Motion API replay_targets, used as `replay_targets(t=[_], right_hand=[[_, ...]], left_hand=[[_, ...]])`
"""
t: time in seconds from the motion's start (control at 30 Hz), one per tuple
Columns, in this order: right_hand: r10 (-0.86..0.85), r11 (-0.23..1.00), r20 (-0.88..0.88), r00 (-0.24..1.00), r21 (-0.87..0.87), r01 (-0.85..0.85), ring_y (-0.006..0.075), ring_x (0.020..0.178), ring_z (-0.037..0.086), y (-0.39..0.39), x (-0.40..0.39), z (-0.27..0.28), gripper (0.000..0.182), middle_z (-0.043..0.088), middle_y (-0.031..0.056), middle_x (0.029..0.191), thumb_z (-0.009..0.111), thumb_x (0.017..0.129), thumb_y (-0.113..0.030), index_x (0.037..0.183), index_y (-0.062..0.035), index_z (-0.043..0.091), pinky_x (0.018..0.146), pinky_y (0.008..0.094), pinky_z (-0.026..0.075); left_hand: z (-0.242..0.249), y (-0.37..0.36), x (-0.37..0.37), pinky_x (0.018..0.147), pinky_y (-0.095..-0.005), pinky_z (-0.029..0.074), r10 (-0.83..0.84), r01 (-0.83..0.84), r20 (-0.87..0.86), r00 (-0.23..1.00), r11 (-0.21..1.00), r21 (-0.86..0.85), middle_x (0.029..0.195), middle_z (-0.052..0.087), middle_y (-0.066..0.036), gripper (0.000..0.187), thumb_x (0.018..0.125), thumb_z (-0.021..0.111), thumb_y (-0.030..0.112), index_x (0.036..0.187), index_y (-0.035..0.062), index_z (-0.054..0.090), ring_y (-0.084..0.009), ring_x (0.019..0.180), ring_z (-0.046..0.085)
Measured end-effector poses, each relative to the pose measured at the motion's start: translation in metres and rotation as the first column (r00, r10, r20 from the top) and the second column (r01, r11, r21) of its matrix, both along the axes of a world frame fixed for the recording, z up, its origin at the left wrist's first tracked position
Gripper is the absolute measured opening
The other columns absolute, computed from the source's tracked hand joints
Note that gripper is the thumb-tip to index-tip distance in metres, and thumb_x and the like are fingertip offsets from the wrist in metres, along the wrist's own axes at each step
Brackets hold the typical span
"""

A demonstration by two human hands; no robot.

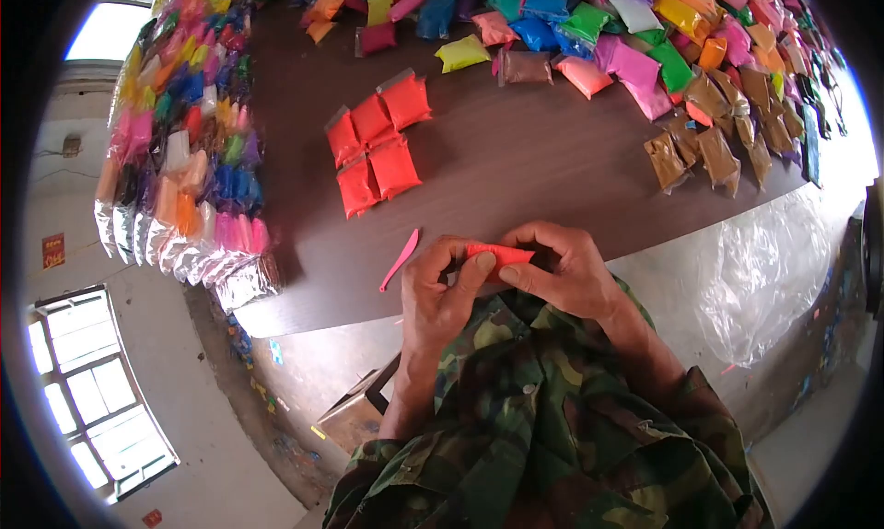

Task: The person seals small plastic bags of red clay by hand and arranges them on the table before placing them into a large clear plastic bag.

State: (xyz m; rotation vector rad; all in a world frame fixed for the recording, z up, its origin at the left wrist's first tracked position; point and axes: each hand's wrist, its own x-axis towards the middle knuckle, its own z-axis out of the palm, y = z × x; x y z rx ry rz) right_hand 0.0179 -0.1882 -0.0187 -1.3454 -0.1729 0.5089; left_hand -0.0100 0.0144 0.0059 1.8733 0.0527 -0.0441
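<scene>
Between both hands, close to the table's front edge, is a small red packet [500,255]. My left hand [444,285] pinches its left end between thumb and fingers. On the other end, my right hand [564,269] is closed with its thumb pressed on the front. Fingers cover part of the packet, so its far side is hidden. Left of my left hand, a pink plastic knife [401,259] lies flat on the table. Farther up, several red packets [378,140] lie side by side in two rows.
The dark table [516,165] carries a heap of mixed-colour packets [589,27] at the back. Brown packets [721,156] lie at the right. Bagged colourful packets [189,151] line the left edge. A clear plastic sheet [764,280] hangs beyond the front right edge.
</scene>
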Motion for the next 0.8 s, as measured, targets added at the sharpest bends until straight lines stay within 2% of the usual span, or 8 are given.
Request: replay_targets(t=[0.2,0.3,0.33,0.43,0.5,0.6,0.7,0.8], right_hand=[[0.032,0.999,0.023,0.999,0.008,-0.032,0.005,0.09,0.061,0.0,0.001,-0.002,0.019,0.071,0.0008,0.095,0.076,0.096,-0.01,0.111,0.0017,0.071,0.079,0.0262,0.053],[-0.014,1.0,0.042,0.999,0.014,0.014,0.0054,0.088,0.061,0.001,0.0,-0.001,0.017,0.071,0.0008,0.094,0.076,0.096,-0.009,0.109,0.0019,0.072,0.078,0.0261,0.053],[-0.033,0.999,0.113,0.993,-0.036,0.037,0.0058,0.088,0.061,0.001,0.0,-0.003,0.017,0.071,0.0012,0.093,0.076,0.096,-0.009,0.109,0.0019,0.072,0.078,0.0263,0.053],[-0.074,0.997,0.055,0.996,0.032,0.073,0.006,0.089,0.062,0.004,-0.004,-0.009,0.017,0.071,0.002,0.093,0.076,0.097,-0.008,0.11,0.0014,0.071,0.078,0.0266,0.053],[-0.066,0.998,0.04,0.997,0.007,0.066,0.0058,0.088,0.062,0.006,-0.003,-0.007,0.018,0.072,0.0024,0.093,0.076,0.096,-0.009,0.111,0.0006,0.071,0.077,0.0267,0.053],[-0.026,1.0,0.084,0.996,-0.016,0.027,0.0063,0.085,0.062,0.006,0.001,-0.006,0.021,0.072,0.0027,0.093,0.075,0.097,-0.013,0.113,-0.0003,0.071,0.075,0.027,0.053],[0.042,0.995,0.113,0.993,-0.096,-0.031,0.0075,0.083,0.063,0.003,0.005,0.0,0.024,0.072,0.0032,0.092,0.074,0.097,-0.018,0.114,-0.0006,0.071,0.074,0.0276,0.053],[0.08,0.98,0.125,0.989,-0.189,-0.056,0.0087,0.083,0.063,0.002,0.007,0.013,0.025,0.072,0.0037,0.092,0.073,0.099,-0.021,0.114,-0.0006,0.071,0.074,0.0283,0.053]], left_hand=[[0.002,0.0,-0.008,0.068,-0.0282,0.048,0.024,-0.023,-0.007,1.0,0.993,0.115,0.083,0.07,-0.004,0.017,0.095,0.076,0.014,0.098,-0.0017,0.073,-0.0102,0.075,0.059],[0.007,-0.005,-0.007,0.071,-0.0275,0.049,0.063,-0.068,-0.1,0.993,0.997,-0.047,0.084,0.069,-0.004,0.021,0.093,0.079,0.016,0.1,-0.003,0.072,-0.0101,0.077,0.059],[0.005,-0.004,-0.009,0.072,-0.0273,0.049,0.052,-0.055,-0.107,0.993,0.998,-0.028,0.084,0.069,-0.004,0.022,0.092,0.079,0.016,0.101,-0.0036,0.072,-0.0101,0.077,0.059],[0.0,-0.003,-0.01,0.072,-0.027,0.049,0.037,-0.04,-0.126,0.991,0.999,-0.022,0.084,0.068,-0.004,0.024,0.091,0.08,0.016,0.101,-0.0043,0.072,-0.0097,0.077,0.059],[0.001,-0.004,-0.009,0.069,-0.0273,0.048,0.049,-0.06,-0.132,0.99,0.995,-0.085,0.081,0.066,-0.002,0.022,0.092,0.08,0.015,0.1,-0.0038,0.071,-0.009,0.075,0.057],[-0.002,0.002,-0.008,0.064,-0.0279,0.044,0.031,-0.031,-0.117,0.993,0.999,-0.006,0.077,0.062,-0.001,0.019,0.092,0.079,0.013,0.097,-0.003,0.07,-0.0076,0.072,0.052],[-0.007,0.005,-0.008,0.06,-0.0288,0.041,0.03,-0.032,-0.051,0.998,0.999,-0.036,0.074,0.059,0.002,0.017,0.093,0.078,0.012,0.094,-0.0016,0.069,-0.0066,0.071,0.047],[-0.01,0.007,-0.012,0.063,-0.0273,0.044,0.075,-0.091,-0.112,0.991,0.986,-0.139,0.079,0.063,0.002,0.017,0.094,0.078,0.014,0.097,-0.0012,0.072,-0.0062,0.074,0.051]])
